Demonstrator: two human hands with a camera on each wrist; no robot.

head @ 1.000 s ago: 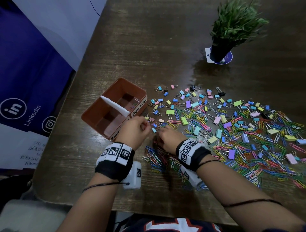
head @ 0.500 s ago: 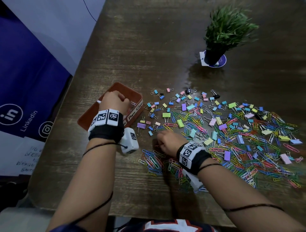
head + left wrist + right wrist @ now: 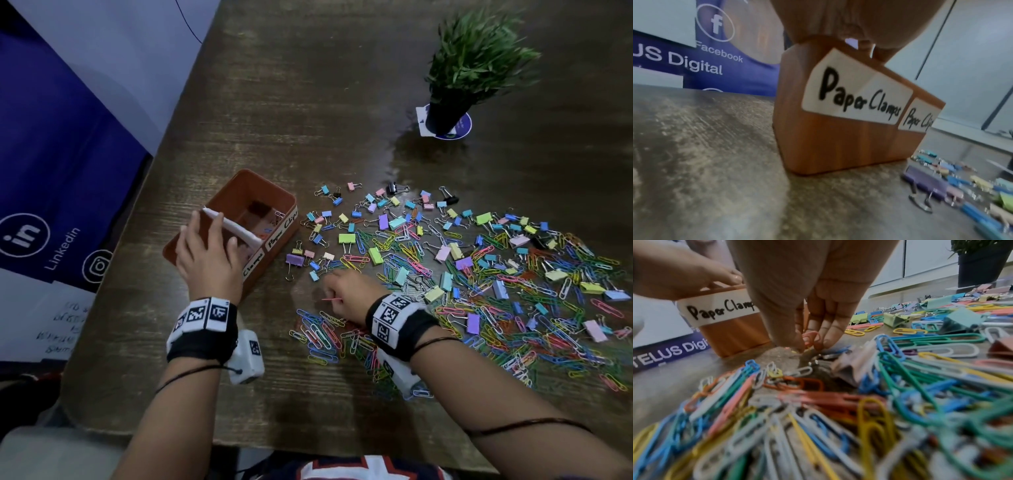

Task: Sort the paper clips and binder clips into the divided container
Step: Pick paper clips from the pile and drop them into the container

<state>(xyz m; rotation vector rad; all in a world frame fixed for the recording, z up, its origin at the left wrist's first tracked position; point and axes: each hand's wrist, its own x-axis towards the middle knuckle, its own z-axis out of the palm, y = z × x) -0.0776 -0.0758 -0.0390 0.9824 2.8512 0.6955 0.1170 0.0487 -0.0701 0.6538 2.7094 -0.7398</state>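
On the wooden desk [image 3: 342, 102] a wide scatter of paper clips and binder clips [image 3: 479, 274] lies right of the brown divided container [image 3: 274, 202]; the left hand [image 3: 205, 253] rests over its near compartment, fingers relaxed, while the right hand [image 3: 346, 294] pinches a pink paper clip [image 3: 811, 337] just above the desk

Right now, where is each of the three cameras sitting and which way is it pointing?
Head: above, looking down at the table, box, clip spread and plant; both forearms and hands show.
Left wrist: low beside the box, facing its "Paper Clamps" label; the left hand shows on the rim.
Right wrist: low over the paper clips, facing the right hand's fingers pinching a pink paper clip.
Shared: both wrist views show that label.
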